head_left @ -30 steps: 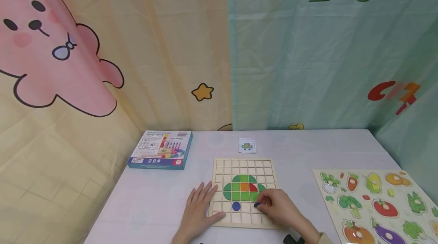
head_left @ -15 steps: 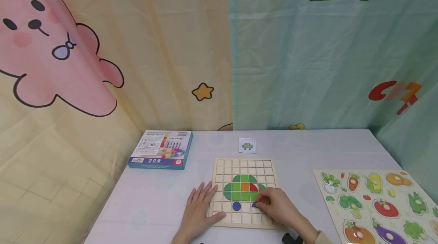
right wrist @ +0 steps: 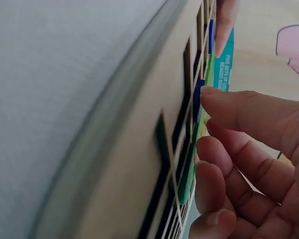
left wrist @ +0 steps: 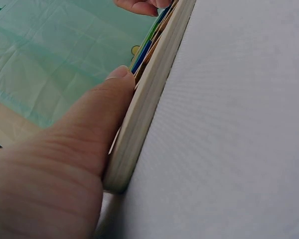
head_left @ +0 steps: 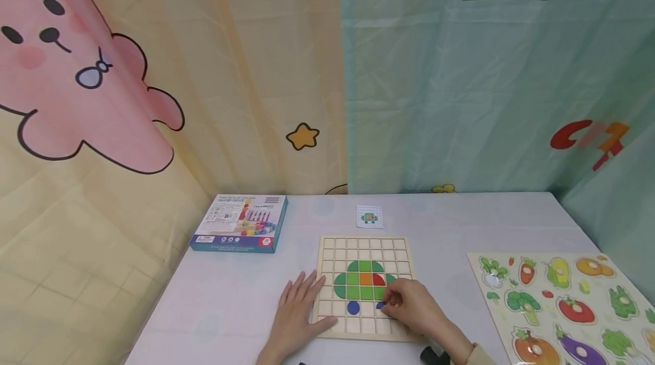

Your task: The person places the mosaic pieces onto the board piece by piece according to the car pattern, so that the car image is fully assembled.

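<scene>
The right hand (head_left: 413,309) pinches a small blue piece (head_left: 380,306) at its edges between thumb and fingertips (right wrist: 215,99), right over a cell of the board (head_left: 327,332); the left hand (head_left: 297,319) lies flat and open just to its left, thumb against the board's near edge. The piece looks light, thin, stiff and smooth, so it probably slips easily and is best taken by its rim. The right fingers hide most of it, so its shape and seating cannot be told.
</scene>
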A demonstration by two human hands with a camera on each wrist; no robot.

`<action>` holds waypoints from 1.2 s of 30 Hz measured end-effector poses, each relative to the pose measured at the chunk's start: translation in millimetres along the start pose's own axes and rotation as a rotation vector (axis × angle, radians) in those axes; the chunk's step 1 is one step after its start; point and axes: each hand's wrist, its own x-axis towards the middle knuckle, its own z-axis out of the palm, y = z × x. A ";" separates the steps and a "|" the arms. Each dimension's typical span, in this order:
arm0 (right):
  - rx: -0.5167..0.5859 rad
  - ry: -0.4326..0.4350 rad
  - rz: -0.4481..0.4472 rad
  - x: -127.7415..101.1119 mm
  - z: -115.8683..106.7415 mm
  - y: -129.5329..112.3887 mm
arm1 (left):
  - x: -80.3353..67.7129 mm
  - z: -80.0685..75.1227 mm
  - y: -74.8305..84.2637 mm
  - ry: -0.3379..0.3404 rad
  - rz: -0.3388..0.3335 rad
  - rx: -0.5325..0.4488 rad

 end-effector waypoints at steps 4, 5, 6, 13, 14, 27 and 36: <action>0.022 0.035 0.023 -7.5 -10.3 0.4 | 0.3 0.2 0.6 -0.001 0.001 -0.005; 0.025 0.050 0.036 -10.2 -14.2 0.9 | 0.4 0.1 0.8 -0.002 0.000 -0.005; 0.023 0.066 0.049 -13.2 -18.5 2.0 | 0.4 -0.1 1.0 -0.003 0.000 -0.005; -0.009 0.146 0.173 -40.7 -48.4 18.6 | -0.2 -2.1 1.4 -0.009 -0.007 0.002; -0.017 0.144 0.199 -44.5 -51.5 21.7 | -0.3 -2.3 1.2 -0.009 -0.007 0.002; 0.067 -0.090 0.087 -78.6 -60.9 64.4 | -1.5 -1.1 -0.9 0.007 -0.001 -0.008; 0.109 -0.093 0.109 -81.5 -48.2 70.4 | 0.5 0.2 0.7 -0.021 -0.022 -0.006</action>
